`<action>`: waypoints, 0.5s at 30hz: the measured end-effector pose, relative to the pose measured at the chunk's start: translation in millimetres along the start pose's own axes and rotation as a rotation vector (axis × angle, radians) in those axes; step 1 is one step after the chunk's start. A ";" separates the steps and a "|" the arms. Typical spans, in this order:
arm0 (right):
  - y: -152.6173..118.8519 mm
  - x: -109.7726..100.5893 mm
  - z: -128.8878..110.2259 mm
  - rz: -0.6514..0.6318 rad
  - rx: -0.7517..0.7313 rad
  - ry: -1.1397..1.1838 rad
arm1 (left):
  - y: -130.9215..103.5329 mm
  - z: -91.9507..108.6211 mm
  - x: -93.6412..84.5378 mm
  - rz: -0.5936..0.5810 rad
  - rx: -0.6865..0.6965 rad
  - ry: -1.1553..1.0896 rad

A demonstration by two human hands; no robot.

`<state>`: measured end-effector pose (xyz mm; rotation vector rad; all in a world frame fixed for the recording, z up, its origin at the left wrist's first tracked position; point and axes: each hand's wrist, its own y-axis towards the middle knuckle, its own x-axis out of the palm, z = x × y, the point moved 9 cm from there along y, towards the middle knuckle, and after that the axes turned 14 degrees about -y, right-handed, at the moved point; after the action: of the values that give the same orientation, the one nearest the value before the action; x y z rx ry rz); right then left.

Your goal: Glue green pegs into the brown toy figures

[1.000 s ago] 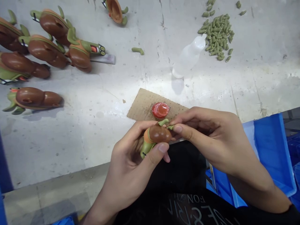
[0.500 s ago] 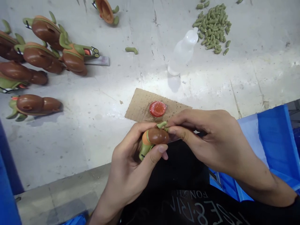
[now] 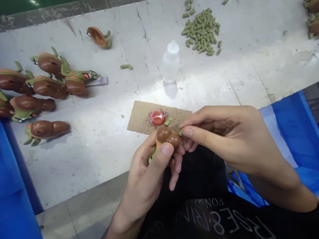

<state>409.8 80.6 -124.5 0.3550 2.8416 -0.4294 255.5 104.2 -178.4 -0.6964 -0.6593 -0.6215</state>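
My left hand [image 3: 152, 166] is closed around a brown and green toy figure [image 3: 165, 133], its thumb pressed on the brown shell. A short green limb sticks up from the figure's top side. Between thumb and index finger, my right hand [image 3: 219, 136] pinches a small green limb piece [image 3: 180, 132] at the figure's right end. Whether that piece is joined to the figure, I cannot tell. Just beyond the hands, a small round dish of red material [image 3: 157, 118] rests on a piece of cardboard [image 3: 139, 116].
Several similar toy figures [image 3: 50, 129] lie at the left. A loose green limb [image 3: 126, 67] and a half-shell part [image 3: 97, 36] lie farther back. A white squeeze bottle [image 3: 171, 63] stands before a pile of green pieces [image 3: 202, 31]. Blue bins [image 3: 291, 122] flank the table.
The view has shifted, showing more of the table's far edge. The figure has been turned in my left hand, and my left fingers now extend below it. My right hand still pinches at its end.
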 end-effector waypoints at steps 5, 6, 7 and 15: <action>-4.9 -5.6 7.3 0.004 -0.002 0.060 | 0.6 -8.4 6.6 0.004 0.021 0.048; -7.1 -7.5 9.0 0.008 -0.003 0.074 | 0.4 -10.0 7.4 0.007 0.020 0.069; -10.0 -10.1 11.1 0.009 -0.003 0.083 | 0.5 -10.9 8.4 0.008 0.021 0.101; -68.4 -70.1 2.5 0.205 -0.383 -0.510 | 21.6 -24.0 40.1 -0.049 -0.046 0.614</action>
<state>457.6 2.3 -89.9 0.3880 2.2915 0.0657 303.9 88.0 -171.7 -0.4925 -0.0925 -0.8483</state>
